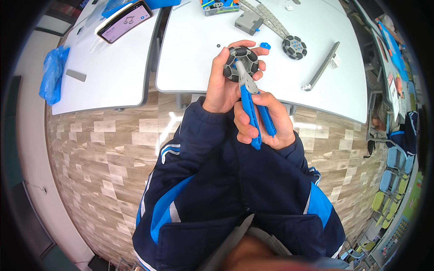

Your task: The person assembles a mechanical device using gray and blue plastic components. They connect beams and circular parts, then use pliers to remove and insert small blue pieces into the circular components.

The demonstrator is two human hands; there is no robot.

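My left hand (218, 92) is closed around a grey and black omni wheel (229, 71), with its fingers curled over the far rim. In my right hand (281, 121) is a plastic plier-like tool (249, 106) with blue handles and grey jaws. Its handles are spread apart in my grip. The jaw tip lies over the middle of the wheel, where some blue shows; whether it grips anything there I cannot tell. Just beyond my left fingertips lies a small blue part (265, 45). A small black ring (218, 45) rests on the table to the left of the wheel.
On the white table (190, 67), a second omni wheel (294, 47) joins perforated grey beams (270, 20). Nearby are a grey block (248, 23), a parts bin (220, 7) and a long grey bar (322, 66). The left table holds a propped phone (125, 21) and blue plastic bag (53, 76).
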